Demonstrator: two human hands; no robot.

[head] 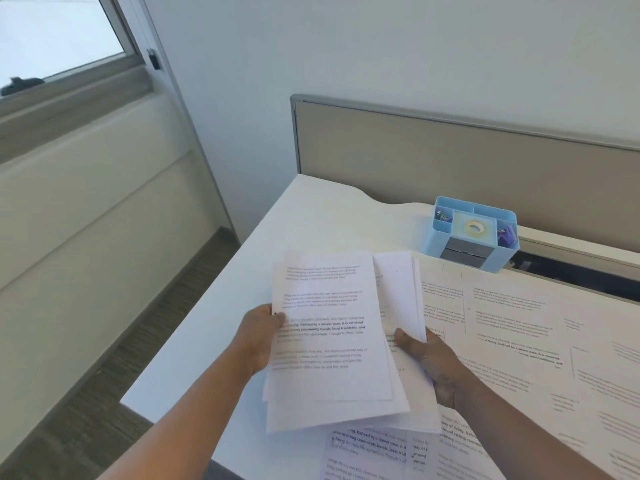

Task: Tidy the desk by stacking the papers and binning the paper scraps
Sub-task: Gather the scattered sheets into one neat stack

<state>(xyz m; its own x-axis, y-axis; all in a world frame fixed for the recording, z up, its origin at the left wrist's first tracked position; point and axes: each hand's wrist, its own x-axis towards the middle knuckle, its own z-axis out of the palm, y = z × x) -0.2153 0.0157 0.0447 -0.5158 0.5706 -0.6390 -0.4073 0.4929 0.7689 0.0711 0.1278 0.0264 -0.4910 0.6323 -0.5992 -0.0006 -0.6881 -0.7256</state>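
Loose printed sheets (374, 448) lie flat at the near edge of the worktop (242, 271), overlapping, black text on thin white paper, partly under the held bundle.

Both forearms reach forward from the bottom of the view, bare, angled inward. Left hand (258, 336): thumb pressed on top of the left margin of a held stack of papers (329, 341), its other fingers hidden beneath; grasping the stack. Right hand (433, 362): thumb on top near the stack's right side, fingers (446, 386) curled under the sheets; also grasping. Stack is lifted off the surface, slightly fanned, edges uneven, top page carrying four short paragraphs, one in bold.

Right of the right fingers, more printed pages (512, 327) spread flat across the worktop, covering most of that side. Worktop is smooth, white, with a curved cutout at the back edge.

Beyond the fingers, a pale blue plastic desk organiser (474, 233), boxy with rounded corners and divided compartments; a tape roll (473, 226) in the centre one, purple clips (507, 233) in the right one.

Behind it, a beige fabric partition panel (450, 157) with a grey frame.
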